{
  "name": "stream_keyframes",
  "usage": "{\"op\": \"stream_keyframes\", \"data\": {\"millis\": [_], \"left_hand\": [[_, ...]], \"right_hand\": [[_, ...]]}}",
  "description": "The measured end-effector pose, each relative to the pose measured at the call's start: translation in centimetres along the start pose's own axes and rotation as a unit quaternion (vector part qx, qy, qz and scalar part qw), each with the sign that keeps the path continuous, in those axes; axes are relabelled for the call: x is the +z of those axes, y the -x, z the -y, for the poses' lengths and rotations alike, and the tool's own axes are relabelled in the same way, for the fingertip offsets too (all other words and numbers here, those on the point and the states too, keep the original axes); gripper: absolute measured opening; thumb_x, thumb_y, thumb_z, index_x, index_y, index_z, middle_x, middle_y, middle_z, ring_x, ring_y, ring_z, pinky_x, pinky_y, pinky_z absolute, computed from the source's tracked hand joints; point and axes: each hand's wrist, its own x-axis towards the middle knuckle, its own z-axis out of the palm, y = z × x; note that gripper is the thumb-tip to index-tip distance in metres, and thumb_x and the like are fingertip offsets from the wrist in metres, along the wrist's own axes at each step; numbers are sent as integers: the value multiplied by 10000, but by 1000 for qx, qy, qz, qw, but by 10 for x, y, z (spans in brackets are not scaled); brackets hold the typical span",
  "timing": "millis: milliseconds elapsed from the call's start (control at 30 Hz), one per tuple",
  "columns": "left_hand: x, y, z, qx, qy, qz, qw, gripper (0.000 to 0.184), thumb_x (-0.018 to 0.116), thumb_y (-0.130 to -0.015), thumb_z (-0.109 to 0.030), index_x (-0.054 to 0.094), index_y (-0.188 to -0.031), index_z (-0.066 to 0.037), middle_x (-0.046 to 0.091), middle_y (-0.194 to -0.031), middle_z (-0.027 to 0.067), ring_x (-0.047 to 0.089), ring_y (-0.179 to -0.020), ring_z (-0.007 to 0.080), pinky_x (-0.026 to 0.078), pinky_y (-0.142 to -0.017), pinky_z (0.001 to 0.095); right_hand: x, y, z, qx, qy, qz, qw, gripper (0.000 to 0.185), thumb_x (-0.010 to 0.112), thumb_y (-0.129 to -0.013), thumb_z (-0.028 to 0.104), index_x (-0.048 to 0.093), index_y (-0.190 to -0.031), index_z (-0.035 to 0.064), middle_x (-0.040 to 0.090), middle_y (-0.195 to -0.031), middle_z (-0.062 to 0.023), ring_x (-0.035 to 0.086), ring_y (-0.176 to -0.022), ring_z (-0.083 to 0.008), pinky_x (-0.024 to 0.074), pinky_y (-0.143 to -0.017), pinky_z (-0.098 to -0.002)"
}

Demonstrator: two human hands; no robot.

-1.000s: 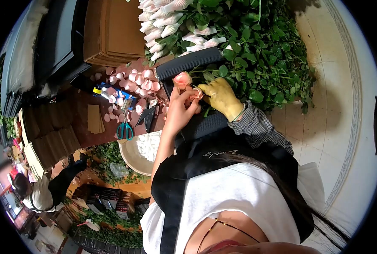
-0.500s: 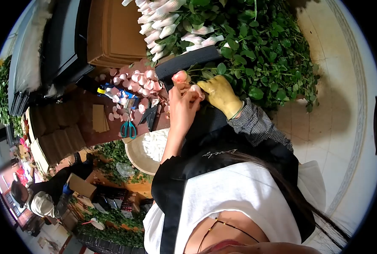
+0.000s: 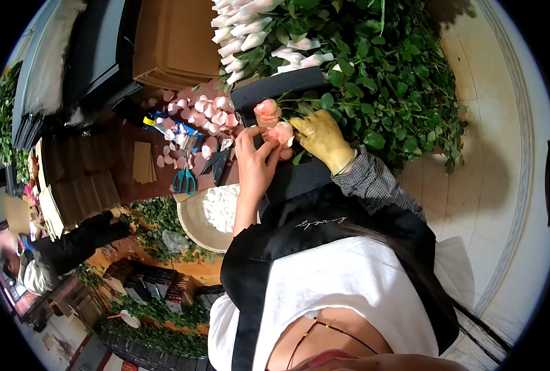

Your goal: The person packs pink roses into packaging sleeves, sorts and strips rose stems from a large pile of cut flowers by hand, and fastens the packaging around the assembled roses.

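Note:
My left hand [image 3: 256,162] is bare, its thumb and fingers pinched at the outer petals of a pink rose [image 3: 280,133]. Close on its right, my right hand [image 3: 322,140], in a yellow glove, is closed around the stem just below that bloom. A second pink rose [image 3: 267,110] lies just beyond, near a black ribbed pad [image 3: 278,88]. Another black ribbed pad [image 3: 299,180] is on the near side of my hands. Loose pink petals [image 3: 210,114] are scattered to the left of the roses.
Teal scissors [image 3: 184,181] and a black tool [image 3: 217,166] lie left of my hands. A basin [image 3: 194,229] holds white sleeves. Leafy stems [image 3: 392,93], netted white bundles [image 3: 247,28] and cardboard [image 3: 176,43] stand beyond. Another person [image 3: 46,263] is at far left.
My left fingers have shifted around the bloom, which now shows more fully. The gloved hand has barely moved. The other person held a box half a second ago and has turned away leftward.

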Motion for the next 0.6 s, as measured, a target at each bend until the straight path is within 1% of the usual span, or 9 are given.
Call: {"op": "stream_keyframes", "data": {"millis": [100,167,300,367,433,467,500,567,600], "left_hand": [[3,6,10,-49,36,-7,998,190,805,-750,-71,736,-926,-56,576,-1187,137,514,-1141,350,426,-976,441],[0,5,16,-87,51,-13,995,148,799,-797,-93,743,-930,-64,586,-1179,125,518,-1132,343,422,-976,439],[-17,9,47,-111,84,-64,988,153,796,-807,-85,731,-942,-53,587,-1173,122,551,-1087,324,452,-935,420],[-32,16,67,-147,-36,-115,982,224,798,-813,-99,718,-1016,-47,574,-1201,133,551,-1102,336,451,-942,432],[-40,23,66,-211,-231,-128,941,291,786,-825,-96,695,-1093,-28,542,-1253,146,530,-1134,360,437,-960,461],[-41,26,66,-204,-281,-134,928,319,759,-858,-130,679,-1147,-22,624,-1149,155,595,-1045,366,481,-888,447],[-44,27,65,-203,-283,-134,928,319,759,-858,-130,679,-1147,-22,624,-1149,155,595,-1045,366,481,-888,447],[-46,25,57,-287,-104,41,951,251,715,-906,-201,711,-1091,-31,701,-914,166,667,-853,362,521,-756,423],[-38,27,51,-303,-34,32,952,257,679,-937,-278,737,-987,-32,683,-726,175,677,-688,362,522,-646,418]], "right_hand": [[2,-1,-2,-5,-2,2,1000,179,740,-778,187,636,-915,136,684,-741,-76,666,-748,-285,487,-750,-412],[4,1,-2,-3,-10,15,1000,181,740,-780,191,637,-918,135,683,-734,-74,666,-736,-288,489,-740,-415],[6,-2,-4,-6,0,23,1000,174,743,-773,189,640,-900,130,688,-735,-84,673,-738,-304,501,-713,-424],[6,-9,-6,25,-21,99,995,149,735,-772,173,645,-880,123,695,-754,-100,681,-766,-318,515,-707,-442],[7,-18,-8,13,-11,93,995,163,739,-788,197,648,-890,108,694,-753,-100,680,-742,-324,521,-693,-448],[6,-26,-6,18,11,124,992,133,729,-798,198,650,-851,106,693,-753,-104,686,-760,-326,530,-696,-456],[9,-30,-9,6,23,138,990,141,715,-816,219,646,-840,99,695,-753,-107,686,-763,-325,529,-700,-452],[7,-41,-7,9,61,197,978,167,702,-837,238,646,-867,84,697,-763,-113,685,-758,-329,527,-705,-455],[1,-40,-5,11,60,197,978,167,702,-837,238,646,-867,84,697,-763,-113,685,-758,-329,527,-705,-455]]}}
